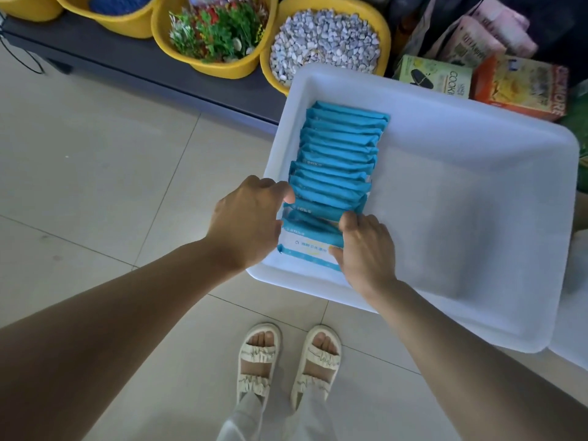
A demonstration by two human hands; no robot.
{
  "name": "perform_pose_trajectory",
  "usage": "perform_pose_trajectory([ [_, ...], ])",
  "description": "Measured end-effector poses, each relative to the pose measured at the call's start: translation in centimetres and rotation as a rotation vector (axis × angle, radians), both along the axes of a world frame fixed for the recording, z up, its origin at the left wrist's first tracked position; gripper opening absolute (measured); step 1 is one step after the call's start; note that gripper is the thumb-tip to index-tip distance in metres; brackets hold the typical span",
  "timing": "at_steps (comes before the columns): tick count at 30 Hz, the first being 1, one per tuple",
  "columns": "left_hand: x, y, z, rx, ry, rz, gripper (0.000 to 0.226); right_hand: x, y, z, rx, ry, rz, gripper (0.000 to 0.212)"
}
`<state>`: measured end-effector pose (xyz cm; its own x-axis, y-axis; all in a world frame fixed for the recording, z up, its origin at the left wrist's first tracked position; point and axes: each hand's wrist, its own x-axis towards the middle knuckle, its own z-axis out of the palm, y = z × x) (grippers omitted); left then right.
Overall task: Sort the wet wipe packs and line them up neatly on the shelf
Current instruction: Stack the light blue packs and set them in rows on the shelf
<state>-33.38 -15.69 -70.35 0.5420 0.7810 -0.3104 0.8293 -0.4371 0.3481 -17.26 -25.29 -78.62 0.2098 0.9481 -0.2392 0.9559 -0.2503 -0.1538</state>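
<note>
Head view, looking down on a white plastic tray [445, 173] taken as the landmark. A row of blue wet wipe packs [340, 157] is seen standing on edge along the tray's left side, running from near its far wall toward its near rim. The nearest pack [310, 248] is tilted back so that its white printed face is shown. The left hand [246, 218] is placed at the left end of the near packs, its fingertips curled against them over the tray's left rim. The right hand [366, 246] is placed at the right end of the same packs, fingers curled down onto their tops and thumb side against the nearest pack. The near packs are thus held between the two hands; how many are actually gripped cannot be told.

The right half of the tray is bare. Beyond its far wall, a yellow basin of pale pebbles [324, 43], a yellow basin of artificial plants [216, 33] and a cookie box [436, 78] are seen.

The step in hand is judged to be the squaring of the near end of the row. The next move is judged to call for the leaning pack to be pressed upright against its neighbours, with the ends kept level.
</note>
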Motion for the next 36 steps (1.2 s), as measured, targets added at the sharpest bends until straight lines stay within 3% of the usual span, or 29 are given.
perform_pose_trajectory([
  [2,0.1,0.0,-0.2,0.007,0.001,-0.015,0.034,-0.2,0.0,0.0,-0.034,-0.028,-0.012,0.058],
  [4,0.2,0.0,-0.3,0.013,0.004,-0.029,0.035,-0.2,0.1,-0.2,-0.094,0.007,0.025,0.047],
  [11,0.6,0.0,0.0,-0.044,-0.006,-0.108,0.052,1.9,-0.4,2.2,-0.202,0.393,-0.140,0.043],
  [16,2.0,1.1,1.3,-0.292,-0.260,0.070,0.076,5.0,1.3,7.2,-0.030,0.607,-0.076,0.031],
  [24,2.1,4.2,4.6,-0.315,-0.497,0.173,0.044,4.8,6.5,11.7,0.051,0.704,-0.031,0.030],
  [28,0.9,4.8,5.1,-0.244,-0.462,0.205,0.031,3.7,6.4,10.5,0.154,0.816,-0.270,0.043],
  [31,-0.2,5.0,4.2,-0.200,-0.471,0.349,0.032,2.9,4.5,8.0,0.036,0.696,-0.334,0.046],
  [36,-1.5,5.5,3.0,-0.202,-0.531,0.591,0.030,0.7,2.7,3.1,-0.031,0.315,-0.119,0.035],
])
